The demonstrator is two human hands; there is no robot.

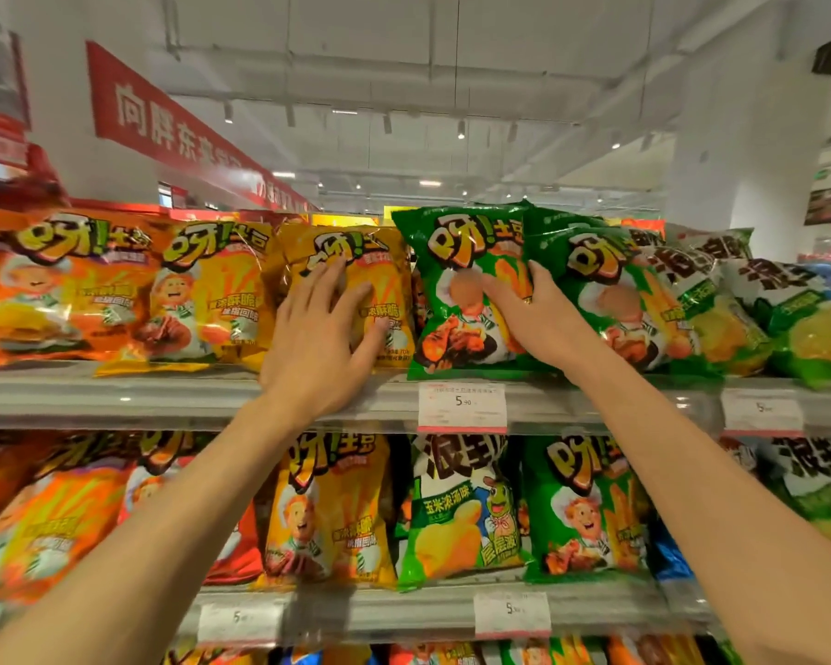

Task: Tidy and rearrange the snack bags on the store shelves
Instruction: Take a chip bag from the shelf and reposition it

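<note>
Both hands steadied upright bags on the top shelf.
The left hand [318, 328] lay flat with spread fingers on the yellow crinkly plastic snack bag [351, 290]; the right hand [538, 319] gripped the green glossy snack bag [466, 290], which a hard push could tip over the grey metal shelf edge [116, 395].

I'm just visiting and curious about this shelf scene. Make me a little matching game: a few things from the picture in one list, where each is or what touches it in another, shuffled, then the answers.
Things
1. yellow bag
2. green bag
3. corn soup chips bag
4. 5.90 price tag

Places
A. on the lower shelf, between a yellow bag and a green bag
B. on the upper shelf's front edge
C. upper shelf, under the left hand
D. upper shelf, touched by the right hand

Pairs: 1-C, 2-D, 3-A, 4-B
</note>
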